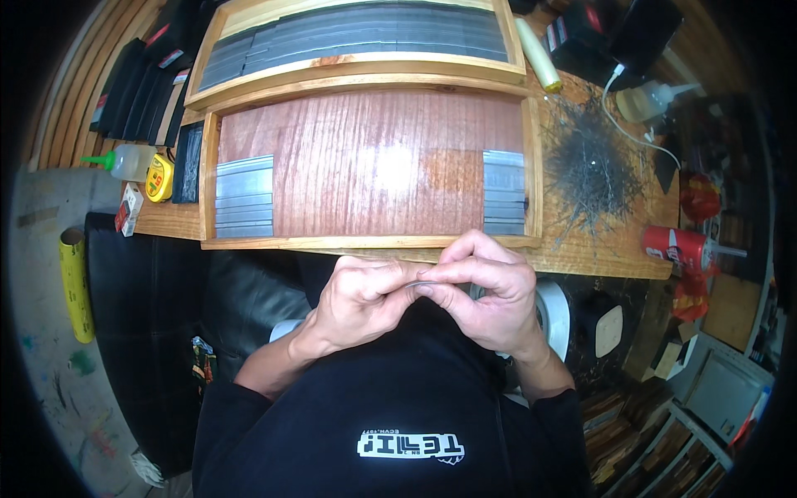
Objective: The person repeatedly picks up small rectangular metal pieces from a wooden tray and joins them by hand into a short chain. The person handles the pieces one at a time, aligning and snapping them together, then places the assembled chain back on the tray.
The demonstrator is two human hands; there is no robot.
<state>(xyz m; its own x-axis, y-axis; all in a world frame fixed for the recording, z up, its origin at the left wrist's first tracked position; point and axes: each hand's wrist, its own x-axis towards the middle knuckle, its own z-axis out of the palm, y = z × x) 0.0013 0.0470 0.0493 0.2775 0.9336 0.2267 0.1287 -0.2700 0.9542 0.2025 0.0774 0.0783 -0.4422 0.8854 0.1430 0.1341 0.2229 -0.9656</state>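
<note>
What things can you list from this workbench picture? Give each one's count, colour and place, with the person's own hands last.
wooden tray: one, reddish base, centre of the bench
grey strips in that tray: two stacks, left end and right end
second wooden tray: one, behind, filled with grey strips
wire pile: one, dark grey, right of the tray
drink can: one, red, lying at the right bench edge
tape measure: one, yellow, left of the tray
squeeze bottle: one, clear with green tip, far left
yellow tube: one, on the floor at left
left hand: its grip pinches a thin grey piece
right hand: pinches the same piece
</note>
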